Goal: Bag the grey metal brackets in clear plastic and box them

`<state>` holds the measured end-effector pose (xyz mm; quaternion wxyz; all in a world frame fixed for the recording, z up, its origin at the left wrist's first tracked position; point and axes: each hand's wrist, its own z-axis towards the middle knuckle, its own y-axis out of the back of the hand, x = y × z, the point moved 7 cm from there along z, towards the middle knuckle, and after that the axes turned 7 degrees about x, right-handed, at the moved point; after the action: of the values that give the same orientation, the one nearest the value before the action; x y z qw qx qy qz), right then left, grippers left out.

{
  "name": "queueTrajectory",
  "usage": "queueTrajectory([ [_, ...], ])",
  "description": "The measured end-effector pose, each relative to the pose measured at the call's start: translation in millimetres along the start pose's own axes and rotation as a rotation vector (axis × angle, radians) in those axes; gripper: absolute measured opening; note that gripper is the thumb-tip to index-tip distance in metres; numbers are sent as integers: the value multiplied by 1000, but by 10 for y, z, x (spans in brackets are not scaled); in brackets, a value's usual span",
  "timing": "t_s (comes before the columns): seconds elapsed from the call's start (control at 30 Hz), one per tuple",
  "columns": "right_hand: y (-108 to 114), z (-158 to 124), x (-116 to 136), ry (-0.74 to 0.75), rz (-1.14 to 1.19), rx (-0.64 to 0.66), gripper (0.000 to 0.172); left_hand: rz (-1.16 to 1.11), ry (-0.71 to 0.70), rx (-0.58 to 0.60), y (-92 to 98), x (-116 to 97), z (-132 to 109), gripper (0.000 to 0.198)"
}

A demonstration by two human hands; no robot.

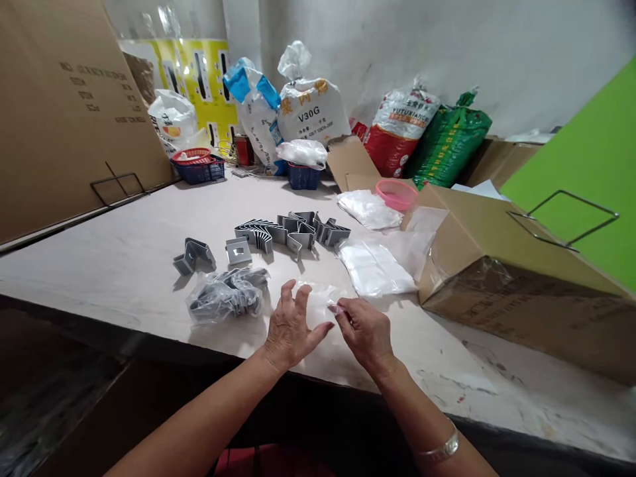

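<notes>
On a bench (124, 238), a thin clear bag (322, 301) lies between both hands, its long axis unclear. The right hand (366, 333) pinches its edge; the left hand (291, 331) is spread, unclenched. Grey brackets (254, 233) stand beyond, leftward, nearer the left hand.

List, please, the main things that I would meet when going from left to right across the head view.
Printed cardboard, plastic bag filled with gray metal pieces, left hand, right hand, cardboard box.
</notes>
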<state>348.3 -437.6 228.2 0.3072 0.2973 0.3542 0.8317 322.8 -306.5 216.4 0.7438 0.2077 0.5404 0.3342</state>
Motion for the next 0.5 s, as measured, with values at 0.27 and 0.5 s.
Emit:
queueTrajectory([
  [0.27,-223,179,-149,-39,558,468,26,318,-192,-86,85,82,-117,16],
  [0.5,-790,921,-310,-483,659,339,38,372,-245,-18,-96,217,-159,19],
])
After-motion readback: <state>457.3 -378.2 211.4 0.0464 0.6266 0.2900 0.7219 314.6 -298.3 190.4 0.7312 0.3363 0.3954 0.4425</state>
